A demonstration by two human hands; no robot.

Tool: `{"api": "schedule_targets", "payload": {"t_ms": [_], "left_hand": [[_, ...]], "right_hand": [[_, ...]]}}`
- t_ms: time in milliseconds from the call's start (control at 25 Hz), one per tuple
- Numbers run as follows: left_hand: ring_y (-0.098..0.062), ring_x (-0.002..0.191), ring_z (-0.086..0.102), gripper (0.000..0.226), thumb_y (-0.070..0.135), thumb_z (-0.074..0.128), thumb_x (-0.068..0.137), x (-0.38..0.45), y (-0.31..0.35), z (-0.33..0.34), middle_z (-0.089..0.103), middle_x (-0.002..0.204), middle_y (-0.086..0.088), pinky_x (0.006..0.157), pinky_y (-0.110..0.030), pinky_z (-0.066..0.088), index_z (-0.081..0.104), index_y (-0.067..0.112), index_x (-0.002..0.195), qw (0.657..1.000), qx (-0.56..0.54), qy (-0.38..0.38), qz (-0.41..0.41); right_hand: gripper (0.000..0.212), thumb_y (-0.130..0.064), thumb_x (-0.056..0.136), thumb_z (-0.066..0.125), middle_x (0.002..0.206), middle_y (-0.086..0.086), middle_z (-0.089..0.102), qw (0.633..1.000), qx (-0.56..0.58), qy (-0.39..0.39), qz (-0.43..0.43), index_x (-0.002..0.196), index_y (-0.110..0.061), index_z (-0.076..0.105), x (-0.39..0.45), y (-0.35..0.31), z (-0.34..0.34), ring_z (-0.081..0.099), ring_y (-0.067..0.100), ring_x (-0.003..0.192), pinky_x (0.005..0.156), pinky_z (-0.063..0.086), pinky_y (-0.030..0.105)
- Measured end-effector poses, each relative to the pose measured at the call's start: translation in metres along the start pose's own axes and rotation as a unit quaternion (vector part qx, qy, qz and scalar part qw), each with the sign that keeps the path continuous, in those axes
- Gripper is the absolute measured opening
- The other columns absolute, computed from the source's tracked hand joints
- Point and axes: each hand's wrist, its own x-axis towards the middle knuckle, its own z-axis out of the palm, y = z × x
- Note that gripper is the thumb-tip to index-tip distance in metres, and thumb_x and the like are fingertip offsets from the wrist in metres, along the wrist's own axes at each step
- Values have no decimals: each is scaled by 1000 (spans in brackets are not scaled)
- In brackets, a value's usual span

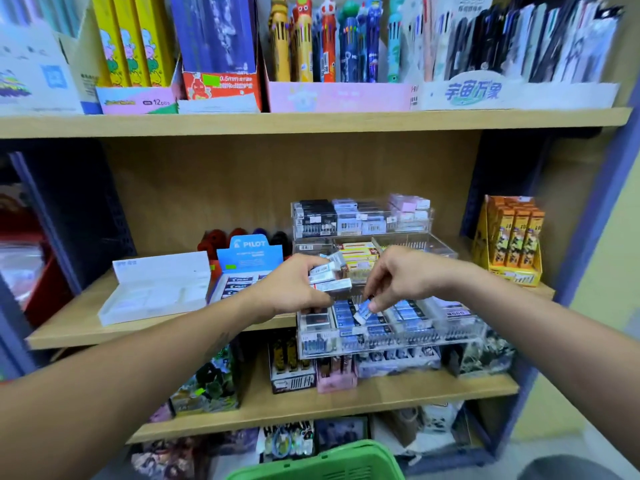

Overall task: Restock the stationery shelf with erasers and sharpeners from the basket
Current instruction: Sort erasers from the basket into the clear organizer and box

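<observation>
My left hand grips a bunch of several white-sleeved erasers just above the clear tiered display on the middle shelf. My right hand pinches one blue-and-white eraser and holds it tilted over the front tier, where rows of similar blue erasers lie. The green basket shows only its rim at the bottom edge, below my arms.
Behind the front tier stand more tiers with yellow-red and black or white boxed erasers. A Pilot box and a white tray sit to the left, orange packs to the right. Pens fill the top shelf.
</observation>
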Motion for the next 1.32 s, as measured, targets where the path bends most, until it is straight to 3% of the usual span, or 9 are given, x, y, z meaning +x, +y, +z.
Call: {"api": "schedule_targets", "payload": {"t_ms": [160,400,560,840,960,1040,1120,1200,1320], "left_hand": [[-18,61,51,19,-8,69,76,-3,2,1,60,71,-8,56,-31,41,66,7,88,1000,-18,0,-1],[-19,62,54,21,-7,69,76,-2,0,2,62,73,-9,56,-33,42,68,8,91,1000,-27,-1,-3],[-20,61,53,19,-9,69,76,-2,-1,2,61,72,-10,54,-32,43,65,1,92,1000,-28,1,-3],[-16,60,53,21,-11,68,76,-5,-3,-1,59,68,-4,50,-26,45,65,7,85,998,-58,-11,2],[-17,61,50,17,-12,68,74,-4,-4,-5,55,69,-5,51,-25,43,62,-2,86,999,-39,-30,17],[-16,60,49,17,-12,69,74,-3,0,-7,54,69,-5,53,-25,42,61,-1,84,998,-17,-51,25],[-19,60,49,20,-13,68,74,-2,4,-6,53,69,-7,52,-25,43,61,5,81,996,-25,-78,24],[-21,61,48,21,-14,67,74,-1,8,-5,52,70,-10,53,-27,42,61,4,82,994,-50,-97,19],[-23,64,48,32,-19,64,75,-1,11,-3,52,70,-11,53,-28,41,68,12,80,990,-102,-99,6]], "right_hand": [[17,-11,76,85,69,2,74,999,23,-1,45,90,-5,78,7,1,1,64,8,57,56,54,21],[7,-10,83,72,91,9,64,959,-263,95,49,84,-9,65,25,1,18,64,24,88,74,56,33],[11,-5,85,62,95,10,61,937,-330,104,52,93,-12,61,28,-5,34,64,31,91,66,49,31],[20,0,84,56,79,3,57,892,-439,109,20,78,-17,48,16,-9,47,57,27,71,60,42,31],[9,-10,86,62,89,3,68,933,-331,143,21,86,-18,65,21,-5,40,65,26,80,66,52,33],[20,-14,86,70,95,0,72,982,-56,176,22,104,-21,70,19,-4,26,66,18,80,73,55,32],[43,-6,80,79,103,-2,70,966,203,157,-32,118,-21,66,11,-8,17,66,11,76,71,53,26],[40,-4,77,83,106,-3,71,953,252,154,-74,113,-16,70,3,-11,17,65,7,72,67,51,21],[31,1,74,83,81,-11,73,937,283,198,-53,102,-9,74,2,-8,22,66,6,65,61,48,16]]}}
